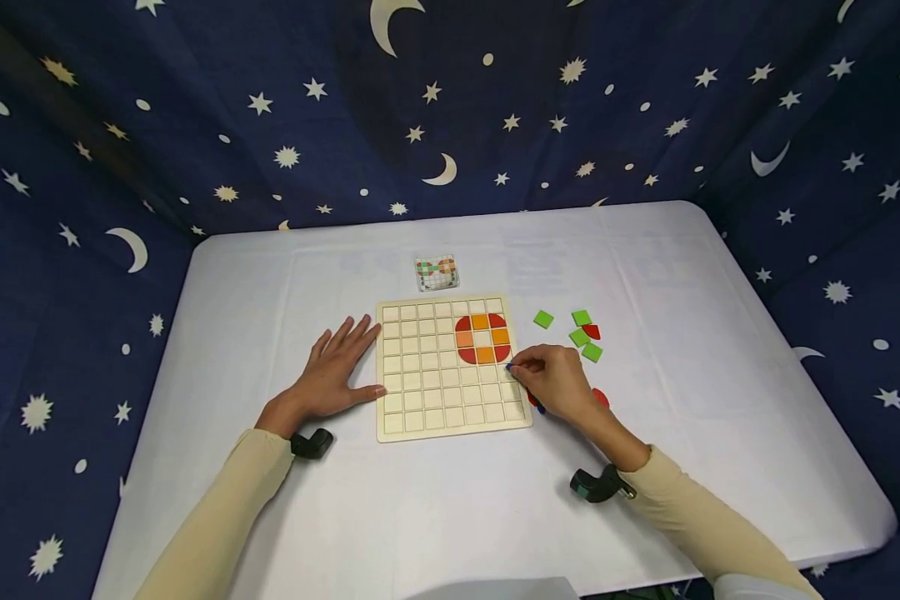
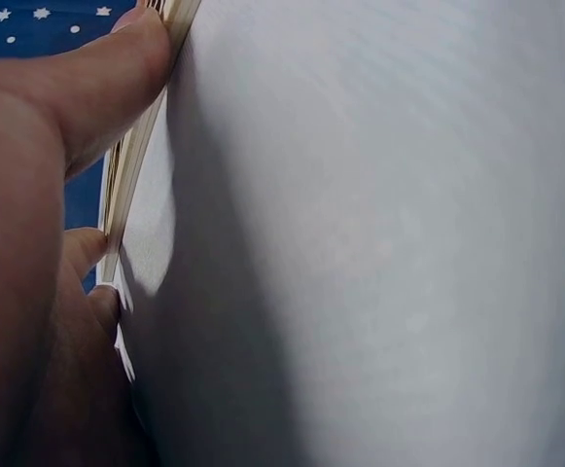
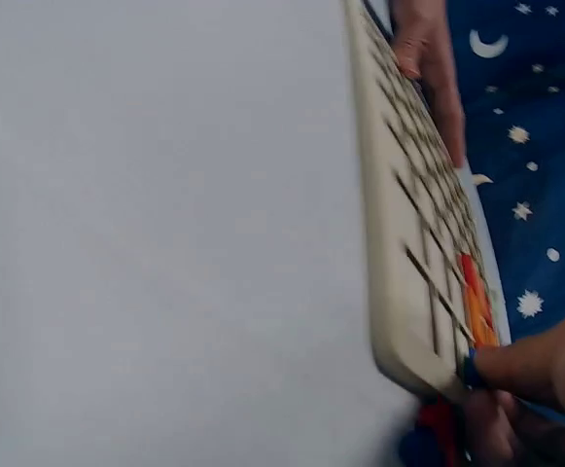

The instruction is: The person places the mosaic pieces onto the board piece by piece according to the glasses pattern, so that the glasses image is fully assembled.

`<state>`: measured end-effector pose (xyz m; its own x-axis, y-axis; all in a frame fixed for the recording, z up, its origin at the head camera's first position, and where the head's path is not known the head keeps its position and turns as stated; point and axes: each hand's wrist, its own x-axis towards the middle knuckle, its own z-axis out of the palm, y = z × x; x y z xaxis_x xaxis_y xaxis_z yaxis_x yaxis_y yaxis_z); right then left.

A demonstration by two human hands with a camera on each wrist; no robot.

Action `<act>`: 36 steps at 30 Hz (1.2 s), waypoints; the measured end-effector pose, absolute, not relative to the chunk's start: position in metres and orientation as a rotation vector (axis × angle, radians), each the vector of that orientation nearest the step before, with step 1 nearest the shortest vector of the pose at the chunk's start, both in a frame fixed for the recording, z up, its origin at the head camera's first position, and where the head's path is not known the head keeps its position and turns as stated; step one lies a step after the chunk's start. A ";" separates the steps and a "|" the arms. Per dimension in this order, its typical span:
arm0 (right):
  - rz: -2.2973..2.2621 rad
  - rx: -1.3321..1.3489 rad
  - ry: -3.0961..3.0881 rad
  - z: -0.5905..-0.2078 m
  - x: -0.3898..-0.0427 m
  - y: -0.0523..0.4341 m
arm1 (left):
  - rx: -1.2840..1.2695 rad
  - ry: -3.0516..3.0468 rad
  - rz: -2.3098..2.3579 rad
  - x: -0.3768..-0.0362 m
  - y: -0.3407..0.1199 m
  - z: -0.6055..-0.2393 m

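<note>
**Wooden grid board partly filled, blue piece going in**

Wooden grid board (image 1: 450, 367) is lying flat on the white counter (image 1: 645, 467), with a ring of red and orange tiles (image 1: 483, 337) already sitting in its upper right cells; most cells are showing bare. The right hand (image 1: 558, 385) is pinching a small blue piece (image 1: 508, 366) between curled fingers at the board's right edge, just below the ring. The left hand (image 1: 335, 372) is resting flat with straight fingers, touching the board's left edge. Green squares (image 1: 581, 335) and a red piece (image 1: 592, 332) are waiting loose to the right, and a pattern card (image 1: 437, 272) is lying beyond the board.
</note>
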<state>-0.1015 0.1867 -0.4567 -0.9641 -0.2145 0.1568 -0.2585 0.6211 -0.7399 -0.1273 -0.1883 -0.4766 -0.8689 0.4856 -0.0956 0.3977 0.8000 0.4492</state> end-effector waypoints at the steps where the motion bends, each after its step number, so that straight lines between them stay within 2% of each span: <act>1: 1.237 0.410 -2.783 -0.458 -0.101 0.184 | 0.688 2.780 0.628 -0.127 -0.188 -0.477; 9: 0.961 0.323 -2.823 -0.457 -0.102 0.170 | 0.717 2.782 0.655 -0.126 -0.190 -0.477; 15: 0.920 0.262 -2.884 -0.455 -0.104 0.163 | 0.726 2.795 0.647 -0.127 -0.190 -0.476; 22: 0.920 0.319 -2.905 -0.455 -0.102 0.164 | 0.711 2.787 0.635 -0.128 -0.190 -0.480; 29: 1.014 0.397 -2.854 -0.452 -0.096 0.185 | 0.712 2.788 0.635 -0.128 -0.189 -0.480; 36: 0.819 0.392 -2.985 -0.451 -0.084 0.225 | 0.717 2.791 0.644 -0.127 -0.190 -0.477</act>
